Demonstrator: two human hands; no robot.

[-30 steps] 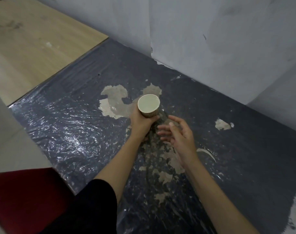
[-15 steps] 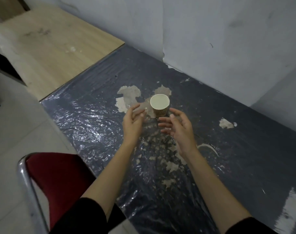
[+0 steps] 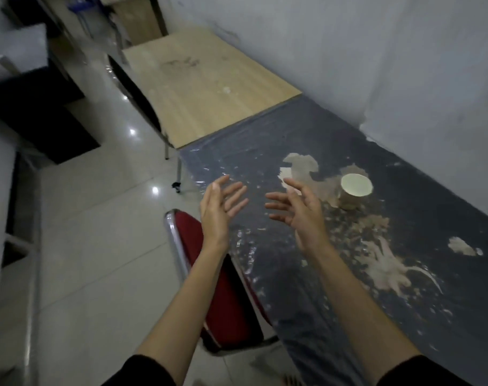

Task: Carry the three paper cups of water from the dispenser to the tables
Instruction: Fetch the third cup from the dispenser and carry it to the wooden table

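1. While both hands hung empty above the desk's near edge, the pale round paper cup (image 3: 354, 194) stood upright on the dark plastic-wrapped desk (image 3: 293, 274), on a patch where the covering had peeled, near the wall.
2. Left hand (image 3: 219, 210): fingers spread wide, palm turned inward, nothing in its grip. Right hand (image 3: 301, 211): likewise wide open & empty, just left of the cup, not touching.
3. Judged step: cup delivered here, hands coming off. To do it well, pull away w/o brushing the rim, as a light paper cup would tip easily.
4. Other cups & the dispenser weren't in view, so probably more trips needed. Watch the red padded chair w/ chrome frame (image 3: 223, 288) right under the arms when turning away.
5. Contents: cup mouth looked pale & flat from above; couldn't tell the water level.
6. Adjoining light wood-grain desk (image 3: 209, 87) held no cup; likely a later drop spot.
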